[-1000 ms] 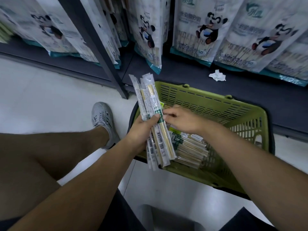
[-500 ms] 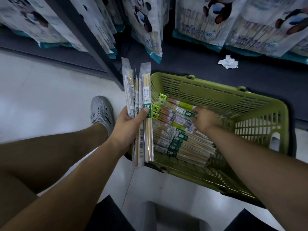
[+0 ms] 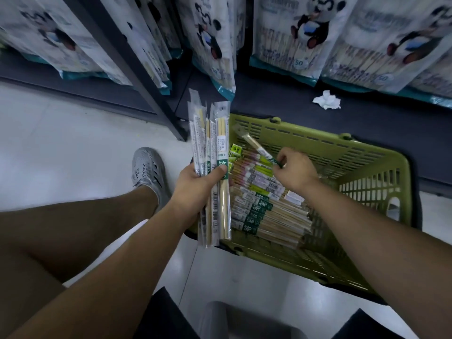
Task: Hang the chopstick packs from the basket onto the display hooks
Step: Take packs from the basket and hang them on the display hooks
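1. Pinching a single chopstick pack (image 3: 254,145) by its green-labelled end, the right hand (image 3: 293,171) holds it tilted clear of the pile; the pack's long axis runs away from that hand, up and to the left, with the clear header end leading
2. The left hand (image 3: 198,184) is closed round a bundle of packs (image 3: 221,143) that stands upright with headers up, just left of the right hand; its thumb lies across the front pack's green label
3. The coming move looks like a short carry leftward. The single pack's header already points toward the bundle, so it would need swinging upright to lie parallel with the bundle
4. The remaining pile of packs (image 3: 266,209) lies flat under the right hand and toward the body from it, the packs side by side with their long axes slanting from the left hand's side down to the right; the right hand is the nearer one
5. A green slotted basket (image 3: 367,152) holds the pile and sits on a pale floor (image 3: 73,143); the bundle overlaps its left rim
6. Beyond both hands are a dark shelf base (image 3: 367,118) and hanging panda-printed bags (image 3: 305,33). A crumpled tissue (image 3: 326,101) lies beyond the right hand, and a grey shoe (image 3: 146,167) sits left of the left hand
7. No display hook is in view, so its direction from the hands cannot be told
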`<state>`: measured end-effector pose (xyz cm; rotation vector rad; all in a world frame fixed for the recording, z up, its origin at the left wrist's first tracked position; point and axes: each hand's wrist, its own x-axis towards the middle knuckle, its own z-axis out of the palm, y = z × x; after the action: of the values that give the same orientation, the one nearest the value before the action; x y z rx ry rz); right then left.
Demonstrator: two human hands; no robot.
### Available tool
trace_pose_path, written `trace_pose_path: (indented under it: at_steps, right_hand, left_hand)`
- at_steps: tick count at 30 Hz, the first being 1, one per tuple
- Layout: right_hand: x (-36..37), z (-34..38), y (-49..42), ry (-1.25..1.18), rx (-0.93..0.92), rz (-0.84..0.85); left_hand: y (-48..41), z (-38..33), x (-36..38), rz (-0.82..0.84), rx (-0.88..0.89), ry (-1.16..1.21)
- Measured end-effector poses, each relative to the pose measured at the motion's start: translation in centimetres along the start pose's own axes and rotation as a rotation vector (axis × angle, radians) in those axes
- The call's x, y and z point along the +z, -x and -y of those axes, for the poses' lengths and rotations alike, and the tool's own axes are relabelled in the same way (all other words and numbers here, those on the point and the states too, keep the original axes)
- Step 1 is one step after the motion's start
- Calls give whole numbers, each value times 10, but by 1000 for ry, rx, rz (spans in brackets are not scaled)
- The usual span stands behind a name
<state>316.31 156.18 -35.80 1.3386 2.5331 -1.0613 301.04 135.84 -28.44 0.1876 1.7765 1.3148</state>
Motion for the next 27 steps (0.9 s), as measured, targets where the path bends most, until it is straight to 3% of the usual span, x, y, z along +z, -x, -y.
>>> trace_pose_path:
  at_steps: [5, 11, 16, 21, 27]
  right_hand:
    - [-51, 62, 31, -449, -161, 145]
    - [-94, 110, 70, -561, -154, 211]
    - [-140, 131, 96, -579, -182, 103]
    - [-194, 158, 117, -544, -281, 42]
    - [-261, 212, 131, -849, -386, -340]
  left_hand:
    - [5, -12, 16, 34, -44, 113]
    - [26, -41, 38, 124, 68, 139]
    - [47, -86, 42, 200, 225, 99]
    - [74, -143, 41, 260, 461, -87]
    - [90, -216, 30, 246, 600, -108]
